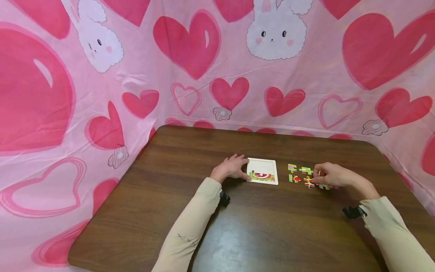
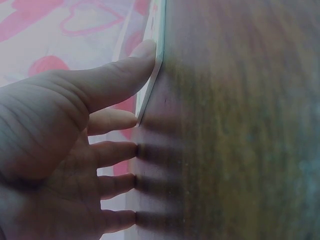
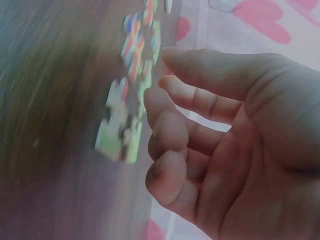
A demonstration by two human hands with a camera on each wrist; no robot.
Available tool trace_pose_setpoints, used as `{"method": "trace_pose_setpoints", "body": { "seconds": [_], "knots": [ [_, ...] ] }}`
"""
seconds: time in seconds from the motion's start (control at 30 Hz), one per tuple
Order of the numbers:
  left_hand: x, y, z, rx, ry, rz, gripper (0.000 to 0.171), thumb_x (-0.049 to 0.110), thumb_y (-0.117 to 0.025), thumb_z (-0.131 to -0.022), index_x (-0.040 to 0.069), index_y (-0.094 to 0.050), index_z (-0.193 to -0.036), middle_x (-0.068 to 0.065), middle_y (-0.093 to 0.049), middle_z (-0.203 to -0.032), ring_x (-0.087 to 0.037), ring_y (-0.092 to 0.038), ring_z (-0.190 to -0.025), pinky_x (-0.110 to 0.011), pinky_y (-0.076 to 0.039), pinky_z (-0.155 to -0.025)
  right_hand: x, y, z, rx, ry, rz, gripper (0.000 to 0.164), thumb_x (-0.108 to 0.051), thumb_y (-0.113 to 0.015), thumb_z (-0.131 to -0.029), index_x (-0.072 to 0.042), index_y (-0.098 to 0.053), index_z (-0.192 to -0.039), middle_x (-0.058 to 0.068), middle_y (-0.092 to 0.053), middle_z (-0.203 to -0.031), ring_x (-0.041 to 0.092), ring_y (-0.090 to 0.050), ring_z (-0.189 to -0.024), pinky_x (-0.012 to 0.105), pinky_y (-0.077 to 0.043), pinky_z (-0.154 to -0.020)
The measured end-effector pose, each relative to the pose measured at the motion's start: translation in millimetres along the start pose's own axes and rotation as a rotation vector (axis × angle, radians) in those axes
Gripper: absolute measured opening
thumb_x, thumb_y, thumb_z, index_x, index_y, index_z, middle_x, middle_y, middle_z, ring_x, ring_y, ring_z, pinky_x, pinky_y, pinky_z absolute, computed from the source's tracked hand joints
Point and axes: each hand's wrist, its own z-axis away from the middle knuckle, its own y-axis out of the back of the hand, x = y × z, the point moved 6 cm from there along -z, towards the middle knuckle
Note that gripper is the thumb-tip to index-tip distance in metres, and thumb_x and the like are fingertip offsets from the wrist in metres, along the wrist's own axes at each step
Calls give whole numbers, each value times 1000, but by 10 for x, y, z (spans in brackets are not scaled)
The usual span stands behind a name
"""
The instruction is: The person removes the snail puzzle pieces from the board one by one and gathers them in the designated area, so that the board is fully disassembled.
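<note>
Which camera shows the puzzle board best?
The head view: it shows the puzzle board from above, nearly whole. The left wrist view shows a steeply slanted, cropped part; the right wrist view, at most a sliver at the top.

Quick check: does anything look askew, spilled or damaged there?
One small oddity: dark, scrawled-looking marks on the left sleeve, standing out against otherwise plain cloth. No spill or damage stands out around the tray or the loose pieces.

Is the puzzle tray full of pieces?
No, in the head view the tray holds pieces only along its near edge, the rest being bare.
</note>
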Motion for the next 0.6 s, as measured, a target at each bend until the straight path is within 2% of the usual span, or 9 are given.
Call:
{"method": "trace_pose_setpoints", "body": {
  "seconds": [0.23,0.4,0.6],
  "knots": [
    [-3,-8,-13,-1,-3,-11,79,49,-72,-85,23,-39,-152,-3,-24,-164,-29,-14,-153,-54,-15,-122,-179,-17,-40,41,42,37,17,-24,-62,-96,-9,-60,-90,3,-57,-66,13,-54,-52,26,-43,-46],
    [-1,-5,-3,-2,-8,-21,79,49,-72,-85,23,-39,-152,-4,-24,-164,-30,-14,-153,-55,-15,-122,-269,-61,-79,77,83,39,19,-27,-60,-98,-9,-61,-91,1,-56,-66,12,-54,-53,27,-43,-47],
    [4,-10,0,-3,-9,-16,79,49,-72,-85,23,-39,-152,-4,-24,-164,-29,-14,-153,-54,-15,-122,-347,-132,-152,120,90,37,16,-25,-62,-96,-11,-62,-90,0,-55,-64,10,-50,-51,27,-44,-44]
  ]
}}
